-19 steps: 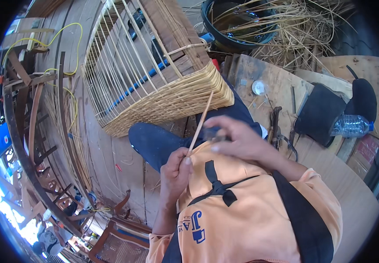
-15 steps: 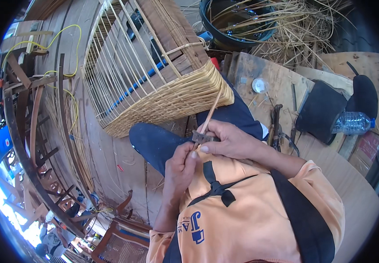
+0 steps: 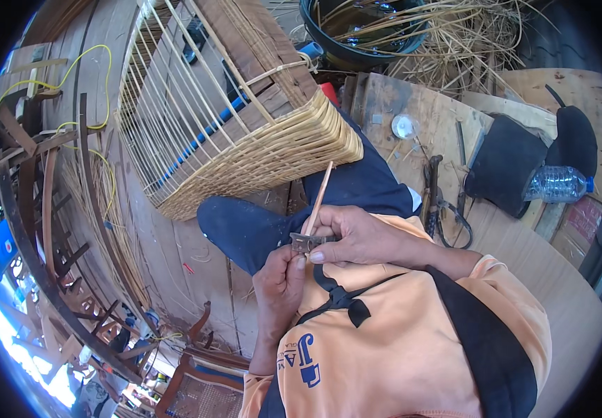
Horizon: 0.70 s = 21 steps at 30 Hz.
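Observation:
In front of my chest, my right hand has its thumb and fingers closed on a small dark flat block. A thin reddish-tan cane strip rises from behind the block, slanting up and away. My left hand is pinched just under the block, apparently on the strip's lower end, which the fingers mostly hide. Beyond my knees, a half-woven rattan panel on a wooden frame rests against my leg. Its near corner lies a little past the strip's tip.
A dark tub of water with soaking canes stands at the top, a heap of loose cane beside it. Right lie a board, pliers-like tools, dark pads and a plastic bottle. Curved wooden parts fill the left.
Both hands have come slightly closer to my body with the block and strip. The strip's upper end has dropped away from the panel's corner, and less of it shows above the block.

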### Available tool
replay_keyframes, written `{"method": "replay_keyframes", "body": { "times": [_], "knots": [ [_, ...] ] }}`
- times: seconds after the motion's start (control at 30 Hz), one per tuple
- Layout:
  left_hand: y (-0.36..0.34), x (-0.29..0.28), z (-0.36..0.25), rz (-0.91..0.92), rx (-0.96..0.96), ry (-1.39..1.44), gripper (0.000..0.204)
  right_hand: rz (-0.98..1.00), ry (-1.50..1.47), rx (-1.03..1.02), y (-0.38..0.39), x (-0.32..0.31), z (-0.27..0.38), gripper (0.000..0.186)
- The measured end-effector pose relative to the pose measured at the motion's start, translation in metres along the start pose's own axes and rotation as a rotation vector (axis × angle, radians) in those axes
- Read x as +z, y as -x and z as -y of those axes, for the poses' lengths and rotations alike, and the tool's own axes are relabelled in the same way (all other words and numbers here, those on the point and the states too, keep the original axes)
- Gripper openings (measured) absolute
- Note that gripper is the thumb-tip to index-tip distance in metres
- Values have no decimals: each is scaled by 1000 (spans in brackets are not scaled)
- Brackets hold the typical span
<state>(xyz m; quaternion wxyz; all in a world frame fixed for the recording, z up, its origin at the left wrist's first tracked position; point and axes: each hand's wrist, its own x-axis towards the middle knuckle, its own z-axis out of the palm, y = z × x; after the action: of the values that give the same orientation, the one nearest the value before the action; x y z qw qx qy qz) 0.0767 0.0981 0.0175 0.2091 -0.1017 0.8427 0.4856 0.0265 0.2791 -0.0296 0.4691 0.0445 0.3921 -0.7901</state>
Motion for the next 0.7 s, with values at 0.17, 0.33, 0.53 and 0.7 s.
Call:
{"method": "replay_keyframes", "body": {
  "times": [0.17,0.33,0.53,0.7],
  "knots": [
    [5,-4,4,5,-61,29,9,-23,-30,57,-2,-3,-6,30],
    [3,-11,-9,33,-78,-59,7,-77,-154,40,2,-8,-2,28],
    [51,-52,30,-132,-261,-85,6,-967,-46,-247,34,-83,50,24],
    [7,-21,25,-91,-131,-25,5,-557,231,-13,39,-48,39,38]
  ]
}}
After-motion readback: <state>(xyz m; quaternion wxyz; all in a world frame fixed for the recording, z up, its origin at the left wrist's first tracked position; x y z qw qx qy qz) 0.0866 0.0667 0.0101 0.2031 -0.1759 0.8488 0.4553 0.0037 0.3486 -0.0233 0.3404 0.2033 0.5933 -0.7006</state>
